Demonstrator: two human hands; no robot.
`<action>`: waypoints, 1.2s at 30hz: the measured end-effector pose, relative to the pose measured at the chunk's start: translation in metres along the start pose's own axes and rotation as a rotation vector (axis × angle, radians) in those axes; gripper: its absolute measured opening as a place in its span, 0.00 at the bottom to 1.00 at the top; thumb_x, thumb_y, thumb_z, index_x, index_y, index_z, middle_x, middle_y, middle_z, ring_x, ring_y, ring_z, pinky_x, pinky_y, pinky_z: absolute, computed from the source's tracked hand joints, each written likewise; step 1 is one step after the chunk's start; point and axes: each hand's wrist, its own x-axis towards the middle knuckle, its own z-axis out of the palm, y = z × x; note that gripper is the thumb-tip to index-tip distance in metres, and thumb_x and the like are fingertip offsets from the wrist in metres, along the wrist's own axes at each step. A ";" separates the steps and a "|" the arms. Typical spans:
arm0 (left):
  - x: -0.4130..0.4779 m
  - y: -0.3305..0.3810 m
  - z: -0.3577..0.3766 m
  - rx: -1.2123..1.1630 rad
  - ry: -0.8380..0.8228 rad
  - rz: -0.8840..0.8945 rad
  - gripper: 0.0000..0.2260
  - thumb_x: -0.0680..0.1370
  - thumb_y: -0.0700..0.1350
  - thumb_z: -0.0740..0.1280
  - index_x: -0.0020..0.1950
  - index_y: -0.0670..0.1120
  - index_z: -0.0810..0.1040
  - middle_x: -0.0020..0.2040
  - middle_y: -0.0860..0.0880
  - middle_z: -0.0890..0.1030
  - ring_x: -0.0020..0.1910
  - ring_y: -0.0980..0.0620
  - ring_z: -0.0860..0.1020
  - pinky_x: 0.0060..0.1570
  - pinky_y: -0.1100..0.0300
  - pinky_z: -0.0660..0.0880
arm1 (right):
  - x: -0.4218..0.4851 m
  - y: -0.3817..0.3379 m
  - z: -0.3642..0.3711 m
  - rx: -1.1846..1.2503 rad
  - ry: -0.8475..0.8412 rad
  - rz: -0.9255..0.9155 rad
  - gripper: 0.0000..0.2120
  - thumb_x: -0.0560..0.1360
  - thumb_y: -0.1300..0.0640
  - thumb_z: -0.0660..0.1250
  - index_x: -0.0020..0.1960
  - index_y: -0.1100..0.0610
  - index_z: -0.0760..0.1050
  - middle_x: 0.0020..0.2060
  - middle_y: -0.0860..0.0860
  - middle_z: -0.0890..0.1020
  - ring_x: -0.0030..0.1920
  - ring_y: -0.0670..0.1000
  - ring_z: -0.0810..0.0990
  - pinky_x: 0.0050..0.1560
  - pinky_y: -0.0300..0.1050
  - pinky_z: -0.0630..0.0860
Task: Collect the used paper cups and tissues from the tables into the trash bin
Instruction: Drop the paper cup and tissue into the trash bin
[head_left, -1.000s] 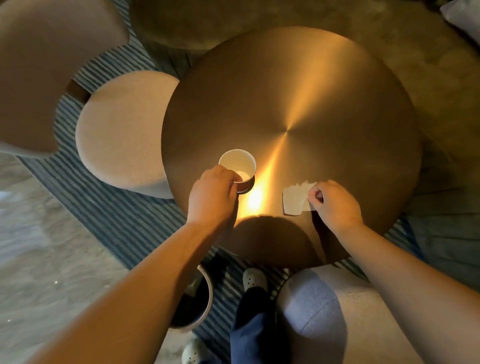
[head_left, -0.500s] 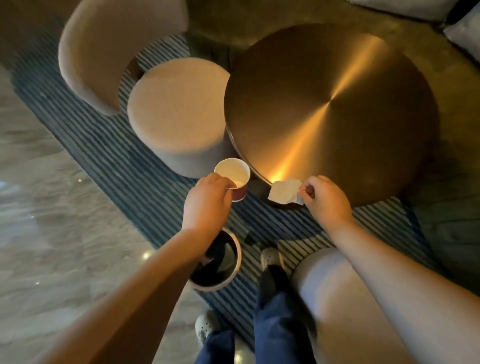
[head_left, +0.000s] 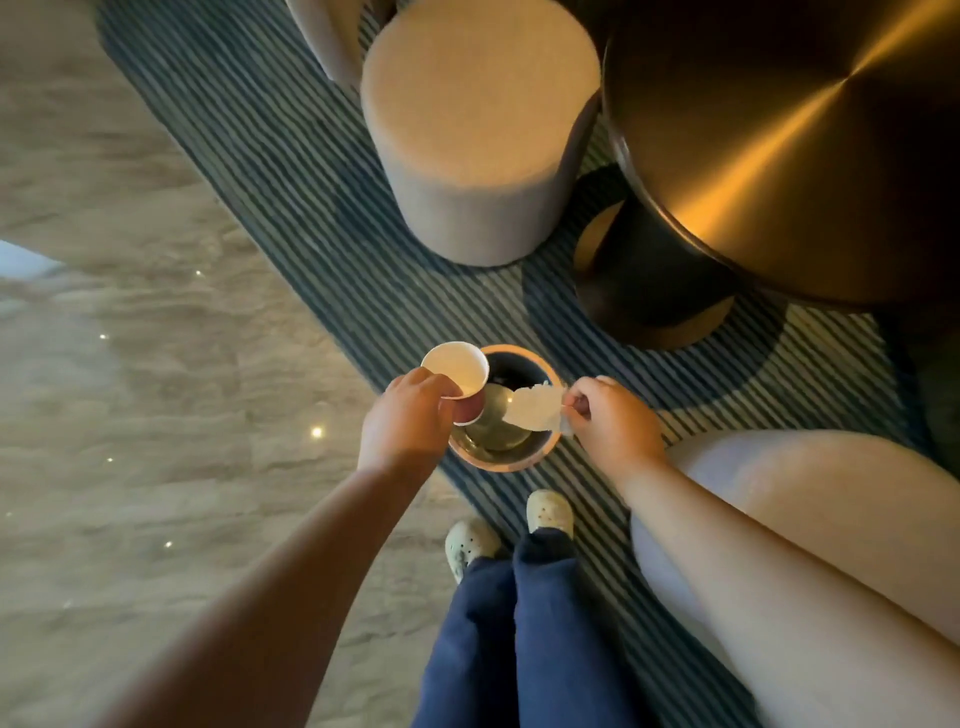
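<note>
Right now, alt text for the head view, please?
The left hand holds a paper cup at the edge of a trash bin; the right hand pinches a tissue over its opening. The bin stands on a striped rug near a stool.

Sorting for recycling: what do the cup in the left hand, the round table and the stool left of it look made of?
The cup looks like paper: matte white inside, thin rolled rim, reddish outer wall. The round table seems brushed metal or a metal-look finish: glare streaks fan out from its centre. The stool is probably fabric-upholstered: beige, fuzzy, matte, no shine.
</note>
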 end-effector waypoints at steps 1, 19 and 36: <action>0.001 -0.007 0.012 -0.022 -0.015 -0.020 0.10 0.78 0.45 0.63 0.56 0.49 0.79 0.58 0.51 0.77 0.57 0.49 0.74 0.52 0.53 0.74 | 0.003 0.001 0.011 -0.010 -0.013 0.005 0.03 0.77 0.54 0.64 0.47 0.52 0.75 0.46 0.47 0.76 0.42 0.46 0.75 0.36 0.37 0.66; 0.101 -0.092 0.245 -0.105 -0.134 -0.243 0.11 0.79 0.47 0.63 0.58 0.47 0.79 0.60 0.50 0.77 0.56 0.50 0.76 0.50 0.57 0.75 | 0.111 0.123 0.220 -0.123 -0.166 0.103 0.02 0.75 0.54 0.66 0.47 0.51 0.74 0.49 0.47 0.77 0.45 0.47 0.77 0.42 0.40 0.73; 0.107 -0.070 0.231 0.108 -0.186 -0.131 0.13 0.81 0.46 0.58 0.62 0.50 0.77 0.59 0.50 0.76 0.57 0.50 0.74 0.53 0.52 0.76 | 0.111 0.107 0.185 -0.121 -0.169 0.079 0.07 0.77 0.51 0.63 0.53 0.52 0.74 0.51 0.49 0.76 0.47 0.48 0.76 0.46 0.45 0.76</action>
